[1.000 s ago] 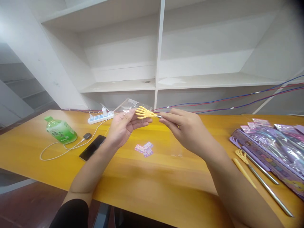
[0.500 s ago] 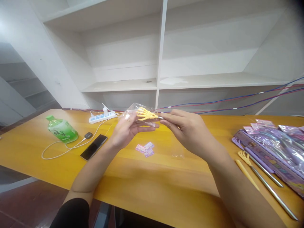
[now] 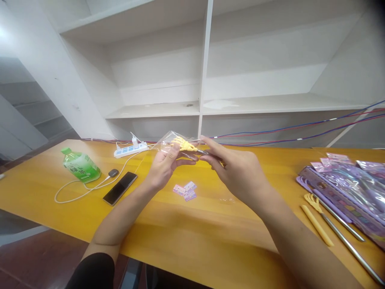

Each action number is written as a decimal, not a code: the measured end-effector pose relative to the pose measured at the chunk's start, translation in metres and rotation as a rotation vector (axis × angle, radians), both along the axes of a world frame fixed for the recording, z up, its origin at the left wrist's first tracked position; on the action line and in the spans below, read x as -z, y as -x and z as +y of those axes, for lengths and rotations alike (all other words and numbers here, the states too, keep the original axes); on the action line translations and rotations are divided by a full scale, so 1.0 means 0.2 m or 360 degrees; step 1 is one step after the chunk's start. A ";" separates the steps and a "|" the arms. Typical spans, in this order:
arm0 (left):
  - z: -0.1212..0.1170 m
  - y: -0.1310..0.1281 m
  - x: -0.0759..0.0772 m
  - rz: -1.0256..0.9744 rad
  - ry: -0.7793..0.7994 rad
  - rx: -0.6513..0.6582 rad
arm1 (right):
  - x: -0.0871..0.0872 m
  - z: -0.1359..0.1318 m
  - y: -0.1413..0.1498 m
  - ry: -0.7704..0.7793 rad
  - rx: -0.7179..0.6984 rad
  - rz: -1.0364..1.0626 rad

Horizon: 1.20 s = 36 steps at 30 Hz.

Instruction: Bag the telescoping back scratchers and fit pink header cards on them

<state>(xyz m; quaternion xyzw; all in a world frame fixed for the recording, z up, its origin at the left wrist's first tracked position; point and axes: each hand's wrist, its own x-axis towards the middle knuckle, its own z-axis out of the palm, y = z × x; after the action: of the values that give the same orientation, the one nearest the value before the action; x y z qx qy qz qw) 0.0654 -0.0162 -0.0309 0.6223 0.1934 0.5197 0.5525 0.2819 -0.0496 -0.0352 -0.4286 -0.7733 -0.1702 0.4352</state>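
Between my hands is a back scratcher with a yellow claw-shaped head [image 3: 188, 145] and a thin metal rod. A clear plastic bag [image 3: 165, 141] lies around the head. My left hand [image 3: 162, 168] pinches the head through the bag, thumb on top. The fingers of my right hand [image 3: 234, 162] close on the rod just behind the head; part of the rod is hidden by them. Below, three small printed cards [image 3: 185, 190] overlap on the wooden table [image 3: 168, 228].
At right, a purple case [image 3: 333, 200] holds several bagged items. Beside it lie another yellow back scratcher [image 3: 314, 201], a yellow handle piece [image 3: 316, 224] and a metal rod. At left are a green bottle [image 3: 81, 165], a phone [image 3: 120, 188] and a power strip [image 3: 130, 149].
My left thumb has come up over the yellow head. My right fingers have shifted on the rod, and a bit more of it shows. The view has tilted slightly.
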 end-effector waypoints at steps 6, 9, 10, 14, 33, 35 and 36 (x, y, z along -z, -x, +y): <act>0.01 0.00 0.03 -0.0017 -0.0021 -0.0003 | 0.01 -0.03 0.01 -0.0006 0.0117 0.0031; 0.00 -0.01 0.05 0.0029 -0.0005 0.0015 | 0.01 -0.04 0.03 -0.0034 0.0176 -0.0015; 0.00 -0.02 0.06 0.0053 0.0011 0.0024 | 0.02 -0.04 0.04 -0.0034 0.0190 -0.0041; 0.00 -0.05 0.10 0.0120 0.0049 0.0001 | 0.03 -0.04 0.09 0.0065 0.0147 -0.0135; 0.11 0.08 -0.01 -0.0054 -0.0214 -0.0374 | -0.15 -0.08 -0.13 0.0687 -0.0112 -0.0066; 0.11 0.07 0.00 0.0024 -0.0243 -0.0348 | -0.14 -0.07 -0.12 0.0654 -0.0139 -0.0064; 0.11 0.06 0.01 0.0066 -0.0252 -0.0328 | -0.14 -0.07 -0.11 0.0647 -0.0146 -0.0072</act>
<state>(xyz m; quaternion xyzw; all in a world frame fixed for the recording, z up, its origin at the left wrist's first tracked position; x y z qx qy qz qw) 0.0524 0.0050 -0.0322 0.6515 0.2259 0.5744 0.4411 0.3045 -0.0643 -0.0068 -0.4679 -0.8200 -0.0001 0.3296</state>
